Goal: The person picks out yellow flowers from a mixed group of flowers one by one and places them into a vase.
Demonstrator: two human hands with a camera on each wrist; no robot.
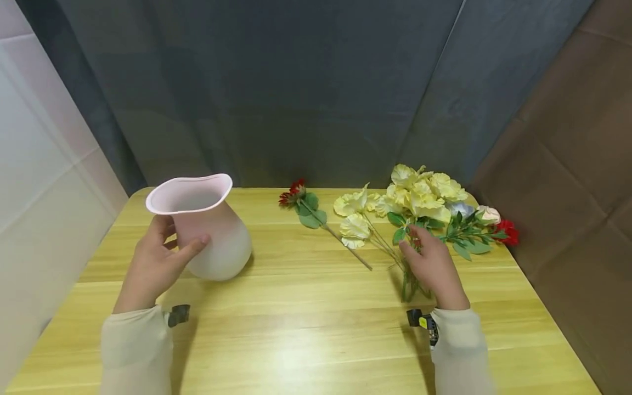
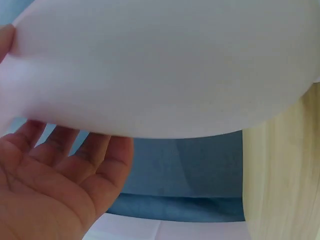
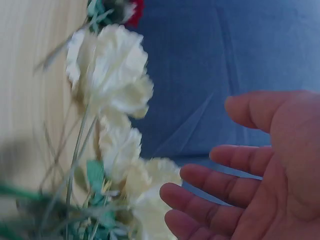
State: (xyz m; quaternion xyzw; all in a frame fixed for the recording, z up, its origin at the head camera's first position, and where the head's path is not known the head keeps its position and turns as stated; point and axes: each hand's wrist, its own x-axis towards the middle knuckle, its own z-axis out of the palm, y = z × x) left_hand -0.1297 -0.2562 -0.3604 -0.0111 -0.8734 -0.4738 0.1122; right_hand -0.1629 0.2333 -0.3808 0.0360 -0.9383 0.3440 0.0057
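A vase (image 1: 212,241), pink at the neck and white below, stands at the table's left. My left hand (image 1: 157,258) grips its neck, thumb on the near side and fingers around the left side. The vase's pale wall (image 2: 165,70) fills the upper left wrist view. Over the stems of the yellow flowers (image 1: 419,197), at the right, hovers my right hand (image 1: 434,266), fingers loosely spread. The right wrist view shows nothing between that hand's thumb and fingers, with cream-looking petals (image 3: 112,75) beyond them. Whether the vase's base touches the table cannot be told.
A single red flower (image 1: 311,211) with green leaves lies at the middle back of the wooden table (image 1: 296,323). Another red bloom (image 1: 507,232) and a pale pink one (image 1: 489,214) lie by the right edge. A dark cloth (image 1: 276,99) hangs behind.
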